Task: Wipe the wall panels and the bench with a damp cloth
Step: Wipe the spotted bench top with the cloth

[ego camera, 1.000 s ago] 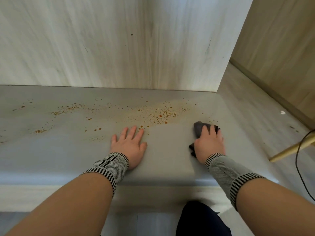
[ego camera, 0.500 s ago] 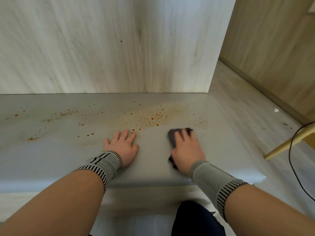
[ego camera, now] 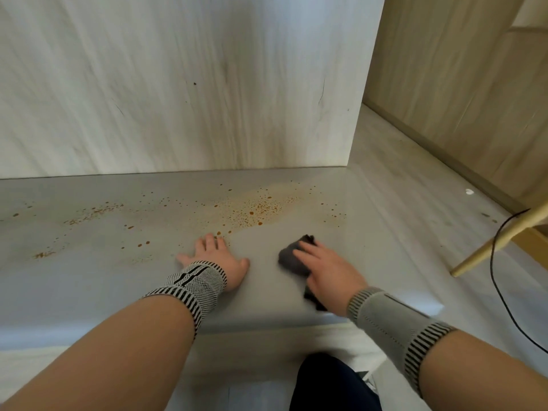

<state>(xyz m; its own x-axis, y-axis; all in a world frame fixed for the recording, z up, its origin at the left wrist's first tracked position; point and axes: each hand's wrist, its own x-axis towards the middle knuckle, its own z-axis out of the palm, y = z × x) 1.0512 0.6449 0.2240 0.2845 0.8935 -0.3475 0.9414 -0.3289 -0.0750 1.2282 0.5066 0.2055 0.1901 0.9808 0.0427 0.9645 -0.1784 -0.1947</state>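
Your right hand lies flat with fingers extended, pressing the dark cloth onto the grey bench; your left hand is spread palm-down just beside it, bracing and holding nothing. Change noted: over the last second the cloth has travelled leftward from near the bench's right end toward the left hand, which has stayed planted. The strip the cloth crossed reads clean, so the stroke is working, but it ran along the near edge only. Orange-brown splatter lies beyond both hands, densest just past the cloth, with thinner specks trailing off to the left. Judgement: bench wiping is at an early stage; next strokes should push forward into the stain. The pale wall panel behind shows a few small dark marks, apparently unwiped.
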